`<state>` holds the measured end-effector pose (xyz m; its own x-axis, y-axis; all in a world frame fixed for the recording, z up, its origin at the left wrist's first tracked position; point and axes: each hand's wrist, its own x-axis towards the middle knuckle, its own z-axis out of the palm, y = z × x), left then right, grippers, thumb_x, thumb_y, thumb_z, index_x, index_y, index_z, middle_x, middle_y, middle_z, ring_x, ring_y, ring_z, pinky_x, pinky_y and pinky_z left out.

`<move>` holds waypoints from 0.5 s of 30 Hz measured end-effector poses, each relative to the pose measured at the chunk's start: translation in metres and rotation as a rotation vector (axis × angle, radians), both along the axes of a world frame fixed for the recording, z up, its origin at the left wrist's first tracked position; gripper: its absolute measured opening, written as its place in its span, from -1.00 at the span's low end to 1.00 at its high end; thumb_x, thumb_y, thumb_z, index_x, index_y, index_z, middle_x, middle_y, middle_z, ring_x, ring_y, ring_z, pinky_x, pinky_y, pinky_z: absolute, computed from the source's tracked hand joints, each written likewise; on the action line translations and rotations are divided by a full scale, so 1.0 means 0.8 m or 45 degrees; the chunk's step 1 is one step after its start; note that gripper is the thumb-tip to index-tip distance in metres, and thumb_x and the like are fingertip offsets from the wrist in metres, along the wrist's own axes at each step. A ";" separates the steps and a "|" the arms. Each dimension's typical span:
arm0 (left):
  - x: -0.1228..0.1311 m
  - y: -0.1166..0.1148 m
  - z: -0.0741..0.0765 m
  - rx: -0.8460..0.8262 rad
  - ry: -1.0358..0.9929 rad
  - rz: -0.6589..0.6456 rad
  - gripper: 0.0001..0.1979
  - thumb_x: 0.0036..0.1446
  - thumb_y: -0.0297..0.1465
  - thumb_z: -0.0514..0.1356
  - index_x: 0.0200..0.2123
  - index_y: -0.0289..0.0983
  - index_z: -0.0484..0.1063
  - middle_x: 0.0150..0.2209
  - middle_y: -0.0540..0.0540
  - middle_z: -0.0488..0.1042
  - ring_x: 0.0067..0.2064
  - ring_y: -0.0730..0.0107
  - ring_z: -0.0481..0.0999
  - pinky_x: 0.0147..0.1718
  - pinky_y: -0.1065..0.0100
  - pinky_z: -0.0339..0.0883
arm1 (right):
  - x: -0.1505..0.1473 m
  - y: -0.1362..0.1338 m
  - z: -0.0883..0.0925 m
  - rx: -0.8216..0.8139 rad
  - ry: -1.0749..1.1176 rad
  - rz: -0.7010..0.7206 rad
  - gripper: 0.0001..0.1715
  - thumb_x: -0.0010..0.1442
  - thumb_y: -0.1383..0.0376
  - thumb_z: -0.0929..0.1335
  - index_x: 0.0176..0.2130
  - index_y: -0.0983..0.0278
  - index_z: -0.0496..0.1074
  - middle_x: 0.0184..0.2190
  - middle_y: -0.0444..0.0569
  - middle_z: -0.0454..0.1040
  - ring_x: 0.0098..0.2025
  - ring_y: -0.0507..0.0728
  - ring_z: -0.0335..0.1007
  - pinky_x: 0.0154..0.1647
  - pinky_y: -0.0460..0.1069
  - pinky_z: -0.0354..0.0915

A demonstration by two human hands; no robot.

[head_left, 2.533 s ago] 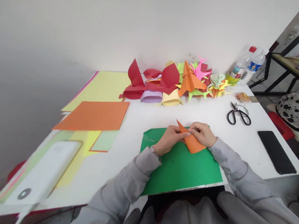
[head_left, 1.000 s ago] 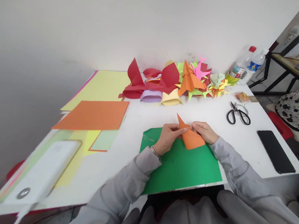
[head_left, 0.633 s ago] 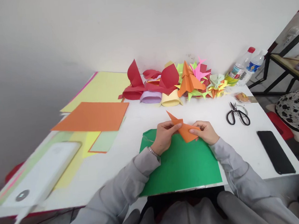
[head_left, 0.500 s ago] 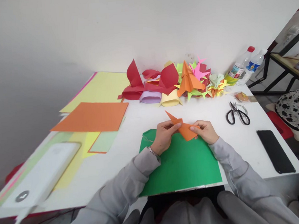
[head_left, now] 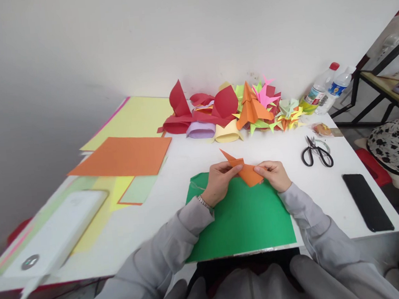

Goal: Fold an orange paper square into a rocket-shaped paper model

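A folded piece of orange paper [head_left: 250,175] is held between my two hands, above the far part of a green sheet [head_left: 243,224]. My left hand [head_left: 219,180] pinches its left side, thumb on top, and a pointed orange tip sticks up beyond the fingers. My right hand [head_left: 274,175] grips the right edge between thumb and fingers. The fingers under the paper are partly hidden. The green sheet lies flat on the white table [head_left: 167,225], directly in front of me.
Folded paper shapes, among them an orange plane [head_left: 251,106] and red pieces [head_left: 178,107], line the wall. Scissors [head_left: 315,152], a black phone [head_left: 367,200] and two bottles [head_left: 334,88] stand or lie right. Left are an orange sheet [head_left: 124,155] and a white power bank [head_left: 60,229].
My right thumb has shifted slightly on the right edge of the orange paper, and its lower corner sits a little higher. My left hand keeps its place.
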<state>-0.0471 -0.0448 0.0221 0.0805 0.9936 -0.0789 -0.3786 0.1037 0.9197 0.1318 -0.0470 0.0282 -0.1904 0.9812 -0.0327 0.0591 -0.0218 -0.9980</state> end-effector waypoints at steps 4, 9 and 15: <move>0.001 -0.001 -0.001 0.016 0.041 0.031 -0.75 -0.21 -0.31 0.40 -0.42 -0.33 0.59 -0.41 -0.11 0.59 -0.38 0.34 0.52 -0.32 0.31 0.43 | 0.000 0.000 0.000 -0.004 -0.023 -0.012 -0.60 -0.08 -0.02 0.45 -0.50 0.28 0.52 -0.66 -0.12 0.43 -0.66 0.03 0.29 -0.63 -0.04 0.30; 0.006 -0.004 -0.001 -0.003 -0.027 -0.017 -0.72 -0.19 -0.32 0.39 -0.35 -0.33 0.57 -0.35 -0.10 0.59 -0.34 0.34 0.52 -0.29 0.29 0.41 | -0.001 -0.002 -0.002 0.034 -0.036 -0.058 -0.62 -0.06 0.01 0.44 -0.49 0.28 0.53 -0.66 -0.12 0.43 -0.66 0.02 0.27 -0.64 -0.05 0.28; 0.007 -0.006 -0.006 0.034 0.067 -0.021 -0.80 -0.23 -0.37 0.40 -0.49 -0.36 0.54 -0.45 -0.07 0.56 -0.42 0.41 0.47 -0.35 0.36 0.36 | -0.005 -0.005 -0.007 0.076 -0.155 0.003 -0.61 -0.02 -0.01 0.41 -0.47 0.27 0.52 -0.66 -0.12 0.40 -0.66 0.03 0.27 -0.64 -0.06 0.21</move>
